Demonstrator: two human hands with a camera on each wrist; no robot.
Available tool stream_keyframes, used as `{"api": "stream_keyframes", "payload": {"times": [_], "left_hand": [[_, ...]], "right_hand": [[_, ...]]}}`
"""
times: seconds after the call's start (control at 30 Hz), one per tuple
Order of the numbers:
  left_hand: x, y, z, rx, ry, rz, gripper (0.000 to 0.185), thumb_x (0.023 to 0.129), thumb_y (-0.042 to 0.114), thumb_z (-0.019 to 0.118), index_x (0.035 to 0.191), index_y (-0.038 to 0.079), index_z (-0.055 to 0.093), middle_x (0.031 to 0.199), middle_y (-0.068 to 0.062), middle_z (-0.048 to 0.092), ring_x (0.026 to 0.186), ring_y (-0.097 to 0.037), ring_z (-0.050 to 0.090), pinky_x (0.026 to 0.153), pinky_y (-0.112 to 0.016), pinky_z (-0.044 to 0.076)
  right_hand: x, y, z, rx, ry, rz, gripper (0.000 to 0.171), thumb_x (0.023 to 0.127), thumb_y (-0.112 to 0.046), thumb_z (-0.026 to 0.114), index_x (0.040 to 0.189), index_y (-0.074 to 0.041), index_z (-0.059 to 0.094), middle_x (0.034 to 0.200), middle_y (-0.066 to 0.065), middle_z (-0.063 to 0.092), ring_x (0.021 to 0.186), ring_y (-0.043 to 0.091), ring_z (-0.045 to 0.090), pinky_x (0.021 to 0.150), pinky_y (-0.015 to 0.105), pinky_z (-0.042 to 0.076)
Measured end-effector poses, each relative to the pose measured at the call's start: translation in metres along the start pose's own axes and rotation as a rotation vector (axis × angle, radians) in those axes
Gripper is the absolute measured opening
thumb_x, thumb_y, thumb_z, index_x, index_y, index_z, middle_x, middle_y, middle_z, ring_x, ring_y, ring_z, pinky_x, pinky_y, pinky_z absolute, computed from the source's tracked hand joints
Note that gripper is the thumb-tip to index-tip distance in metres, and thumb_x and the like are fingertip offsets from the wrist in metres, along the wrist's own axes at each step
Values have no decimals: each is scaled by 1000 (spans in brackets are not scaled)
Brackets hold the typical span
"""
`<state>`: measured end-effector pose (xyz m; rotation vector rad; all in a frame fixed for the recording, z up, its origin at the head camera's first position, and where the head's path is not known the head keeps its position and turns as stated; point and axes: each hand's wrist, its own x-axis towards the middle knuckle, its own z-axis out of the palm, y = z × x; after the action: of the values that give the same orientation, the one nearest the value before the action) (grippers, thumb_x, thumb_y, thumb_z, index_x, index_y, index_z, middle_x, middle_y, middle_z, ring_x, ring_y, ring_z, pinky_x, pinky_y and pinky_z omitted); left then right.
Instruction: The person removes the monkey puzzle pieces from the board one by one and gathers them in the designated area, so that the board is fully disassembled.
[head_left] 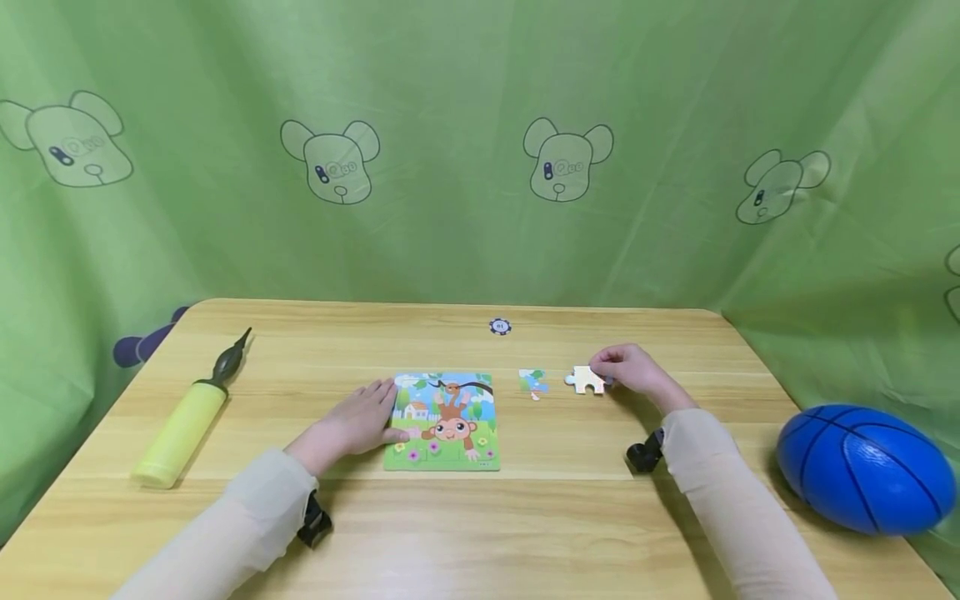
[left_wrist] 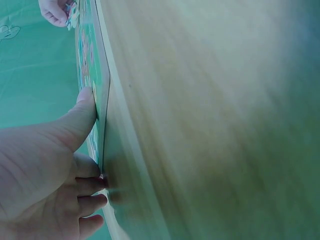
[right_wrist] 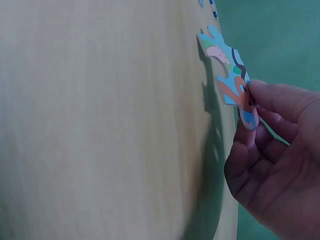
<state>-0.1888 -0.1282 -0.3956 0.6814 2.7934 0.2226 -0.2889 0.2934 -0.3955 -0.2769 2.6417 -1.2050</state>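
Observation:
My left hand [head_left: 360, 418] rests at the left edge of a square monkey jigsaw puzzle [head_left: 444, 446]. In the left wrist view its thumb [left_wrist: 85, 100] lies on the puzzle's top and the fingers extend along the side. My right hand [head_left: 633, 369] pinches a jigsaw piece [head_left: 587, 379] by its right end, between thumb and fingers. Seen from the right wrist, this piece [right_wrist: 231, 62] is printed blue, orange and pink, and sits above its shadow on the table. Between puzzle and right hand lies another jigsaw piece [head_left: 533, 382], picture side up.
Behind the pieces lies a round chip [head_left: 500, 327] with a dark patterned rim. A yellow hand pump [head_left: 183, 433] with a black nozzle lies at the left of the wooden table [head_left: 465, 542]. A blue ball [head_left: 866, 469] sits at the right edge. Green cloth [head_left: 450, 242] hangs behind.

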Motion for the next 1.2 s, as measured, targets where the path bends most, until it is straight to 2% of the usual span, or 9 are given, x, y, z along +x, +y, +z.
{"api": "stream_keyframes", "payload": {"times": [0.27, 0.67, 1.0, 1.2], "left_hand": [[2, -1, 2, 2, -4, -5, 79, 92, 47, 49, 139, -12, 25, 146, -26, 19, 134, -39, 17, 109, -47, 17], [0, 0, 0, 3, -6, -5, 78, 92, 46, 49, 139, -12, 25, 146, -27, 20, 133, -40, 18, 109, -47, 17], [2, 1, 1, -1, 0, 3, 79, 91, 46, 48, 139, -12, 23, 146, -26, 18, 133, -39, 18, 109, -47, 17], [3, -1, 2, 3, -1, 5, 79, 91, 46, 48, 139, -12, 24, 146, -27, 19, 133, -40, 18, 109, -47, 16]], "right_hand": [[3, 8, -3, -27, 16, 25, 20, 92, -4, 55, 100, 13, 62, 82, 7, 65, 68, 11, 53, 58, 21, 47], [8, 14, -4, -87, 20, 12, 16, 89, -6, 59, 94, 8, 66, 71, 4, 63, 61, 13, 51, 52, 24, 43], [8, 10, -5, -97, 8, 34, 20, 91, -9, 58, 100, 8, 65, 76, 6, 65, 65, 16, 52, 55, 26, 45], [8, 2, -3, -155, 26, -30, 23, 91, -15, 60, 104, 3, 64, 87, 9, 63, 76, 22, 55, 64, 30, 47]]}}
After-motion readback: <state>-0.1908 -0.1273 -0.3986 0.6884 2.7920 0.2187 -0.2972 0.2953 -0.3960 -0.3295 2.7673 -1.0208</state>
